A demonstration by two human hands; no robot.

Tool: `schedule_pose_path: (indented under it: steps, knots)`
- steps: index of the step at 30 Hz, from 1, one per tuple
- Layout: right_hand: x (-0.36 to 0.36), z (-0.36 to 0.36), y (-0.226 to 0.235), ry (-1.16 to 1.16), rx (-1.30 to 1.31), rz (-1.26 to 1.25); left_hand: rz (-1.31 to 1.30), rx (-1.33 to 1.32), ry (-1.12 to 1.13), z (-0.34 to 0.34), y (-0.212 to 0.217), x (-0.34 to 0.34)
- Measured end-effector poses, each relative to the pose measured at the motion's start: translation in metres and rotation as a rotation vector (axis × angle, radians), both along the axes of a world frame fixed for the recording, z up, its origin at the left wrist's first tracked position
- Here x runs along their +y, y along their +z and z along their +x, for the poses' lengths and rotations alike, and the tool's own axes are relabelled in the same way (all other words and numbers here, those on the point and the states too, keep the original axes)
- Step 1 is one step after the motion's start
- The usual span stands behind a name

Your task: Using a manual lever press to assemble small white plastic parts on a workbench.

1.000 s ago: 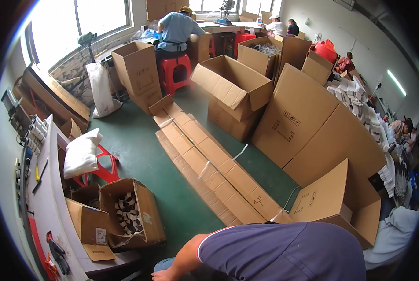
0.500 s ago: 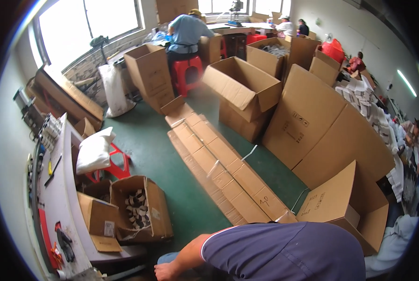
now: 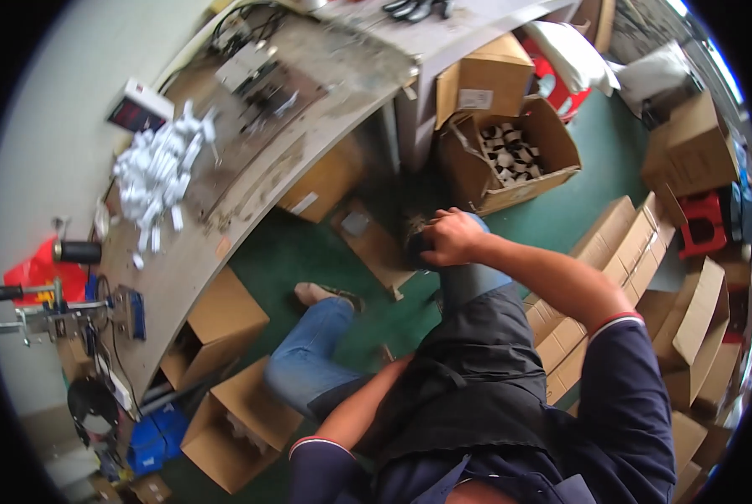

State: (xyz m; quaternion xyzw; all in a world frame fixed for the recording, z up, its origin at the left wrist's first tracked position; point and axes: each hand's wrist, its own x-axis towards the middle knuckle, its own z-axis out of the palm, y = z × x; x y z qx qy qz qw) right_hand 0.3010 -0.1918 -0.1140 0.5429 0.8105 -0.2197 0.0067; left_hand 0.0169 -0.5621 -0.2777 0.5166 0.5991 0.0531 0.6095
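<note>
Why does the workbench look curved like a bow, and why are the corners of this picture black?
Head view: the fisheye lens bends straight edges near the rim, so the workbench arcs; the black corners lie outside the lens's round image. Light is soft and even, with no hard shadows; the right hand on the raised knee looks fairly sharp, while boxes at the right rim are squeezed and smeared.

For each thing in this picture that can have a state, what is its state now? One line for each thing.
Right hand: closed on a dark object at the raised knee.
Left hand: hidden behind the thigh.
Carton of small rolls: open, flaps up, partly filled.
Carton under the bench: open, on its side.
White pieces: loose heap on the workbench.
Flattened cartons: stacked on the floor.
</note>
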Motion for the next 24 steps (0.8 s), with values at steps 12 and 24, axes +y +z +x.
schedule_pose_path:
  steps: [12,24]
  knots:
    - [0.038,0.019,-0.014,0.480,0.155,-0.032,-0.325,-0.230,0.003,0.015,-0.064,0.057]
    - [0.137,-0.027,-0.033,0.289,0.146,-0.004,-0.266,-0.363,-0.086,0.027,-0.028,0.170]
